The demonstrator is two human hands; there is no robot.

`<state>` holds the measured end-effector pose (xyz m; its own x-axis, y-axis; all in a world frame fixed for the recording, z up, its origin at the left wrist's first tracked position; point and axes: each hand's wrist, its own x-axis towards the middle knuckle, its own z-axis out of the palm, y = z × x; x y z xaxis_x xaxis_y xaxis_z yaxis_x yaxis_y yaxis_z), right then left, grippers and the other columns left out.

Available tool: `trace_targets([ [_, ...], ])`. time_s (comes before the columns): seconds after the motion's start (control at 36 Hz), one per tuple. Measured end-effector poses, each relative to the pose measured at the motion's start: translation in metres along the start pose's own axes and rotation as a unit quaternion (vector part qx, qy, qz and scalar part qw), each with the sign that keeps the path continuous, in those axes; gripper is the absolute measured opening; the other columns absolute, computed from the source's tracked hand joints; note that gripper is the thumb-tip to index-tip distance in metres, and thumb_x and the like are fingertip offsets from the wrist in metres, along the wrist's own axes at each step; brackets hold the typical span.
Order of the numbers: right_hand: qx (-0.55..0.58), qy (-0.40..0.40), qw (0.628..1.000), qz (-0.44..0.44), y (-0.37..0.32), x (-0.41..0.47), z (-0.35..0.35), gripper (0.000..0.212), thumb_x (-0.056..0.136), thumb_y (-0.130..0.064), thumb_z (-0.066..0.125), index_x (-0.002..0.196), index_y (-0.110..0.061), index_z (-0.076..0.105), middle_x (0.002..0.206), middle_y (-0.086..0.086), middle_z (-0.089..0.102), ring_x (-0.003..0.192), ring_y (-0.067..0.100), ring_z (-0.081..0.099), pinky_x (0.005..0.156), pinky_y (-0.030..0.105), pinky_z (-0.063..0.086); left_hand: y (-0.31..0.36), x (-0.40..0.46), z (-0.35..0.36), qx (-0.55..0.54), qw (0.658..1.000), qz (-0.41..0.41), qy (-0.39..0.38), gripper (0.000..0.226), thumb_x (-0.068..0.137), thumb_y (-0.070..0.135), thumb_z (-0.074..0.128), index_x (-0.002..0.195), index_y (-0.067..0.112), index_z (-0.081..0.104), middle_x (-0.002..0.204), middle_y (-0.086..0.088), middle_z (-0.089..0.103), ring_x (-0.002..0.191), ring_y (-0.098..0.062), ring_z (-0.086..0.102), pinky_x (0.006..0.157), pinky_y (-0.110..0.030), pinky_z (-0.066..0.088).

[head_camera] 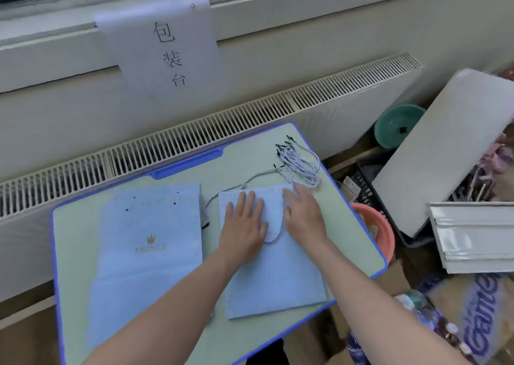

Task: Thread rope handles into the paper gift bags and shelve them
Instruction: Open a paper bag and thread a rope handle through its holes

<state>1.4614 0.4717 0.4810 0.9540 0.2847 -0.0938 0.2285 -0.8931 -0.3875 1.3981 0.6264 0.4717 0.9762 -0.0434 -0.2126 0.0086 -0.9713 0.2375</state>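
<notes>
A light blue paper gift bag (274,278) lies flat on the right half of a small green desk (222,170). My left hand (244,220) and my right hand (304,214) both rest flat on its upper part, fingers spread. A twisted grey-white rope handle (275,235) loops on the bag between my hands, and another rope (236,188) trails from the bag's top edge toward the left. A stack of flat blue bags (147,256) with a gold crown logo lies on the desk's left half. A bundle of spare rope handles (300,164) sits at the far right corner.
A radiator grille (194,139) runs behind the desk under a paper sign (167,50). To the right are a pink basin (375,231), a black crate (364,186), a green basin (395,127), a white board (445,147) and cardboard boxes (472,323).
</notes>
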Motion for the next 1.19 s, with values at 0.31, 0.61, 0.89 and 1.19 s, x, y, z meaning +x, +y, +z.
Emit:
trace_targets([
  [0.31, -0.058, 0.073, 0.992, -0.084, 0.02, 0.004, 0.049, 0.048, 0.097, -0.025, 0.036, 0.139, -0.01, 0.051, 0.148, 0.012, 0.045, 0.14, 0.027, 0.039, 0.114, 0.044, 0.023, -0.007, 0.009, 0.04, -0.022, 0.998, 0.021, 0.061, 0.064, 0.094, 0.047, 0.037, 0.145, 0.009, 0.04, 0.155, -0.015, 0.033, 0.145, -0.031, 0.021, 0.114, -0.056, 0.015],
  [0.61, -0.029, 0.079, 0.996, -0.033, 0.013, -0.071, 0.052, 0.046, 0.091, -0.023, 0.04, 0.134, -0.018, 0.054, 0.146, 0.013, 0.046, 0.139, 0.026, 0.037, 0.112, 0.054, 0.03, -0.014, 0.012, 0.02, 0.015, 0.992, -0.005, 0.122, 0.049, 0.096, 0.032, 0.035, 0.137, 0.006, 0.042, 0.145, -0.018, 0.047, 0.138, -0.035, 0.03, 0.107, -0.063, 0.027],
  [0.89, -0.043, 0.096, 0.994, -0.029, 0.009, -0.071, 0.055, 0.046, 0.09, -0.022, 0.038, 0.132, -0.017, 0.058, 0.144, 0.013, 0.049, 0.137, 0.027, 0.038, 0.112, 0.054, 0.03, -0.004, -0.047, 0.048, 0.024, 0.993, 0.102, 0.063, 0.056, 0.094, 0.039, 0.036, 0.14, 0.011, 0.05, 0.148, -0.014, 0.045, 0.14, -0.034, 0.034, 0.109, -0.061, 0.02],
  [1.19, 0.023, 0.119, 0.983, 0.138, 0.0, -0.066, 0.032, 0.047, 0.08, -0.028, 0.065, 0.124, -0.015, 0.058, 0.13, 0.013, 0.052, 0.114, 0.035, 0.051, 0.087, 0.046, 0.045, 0.002, -0.044, 0.027, -0.007, 0.997, 0.059, -0.042, 0.062, 0.088, 0.043, 0.034, 0.139, 0.009, 0.036, 0.137, -0.015, 0.055, 0.126, -0.034, 0.052, 0.097, -0.062, 0.042],
])
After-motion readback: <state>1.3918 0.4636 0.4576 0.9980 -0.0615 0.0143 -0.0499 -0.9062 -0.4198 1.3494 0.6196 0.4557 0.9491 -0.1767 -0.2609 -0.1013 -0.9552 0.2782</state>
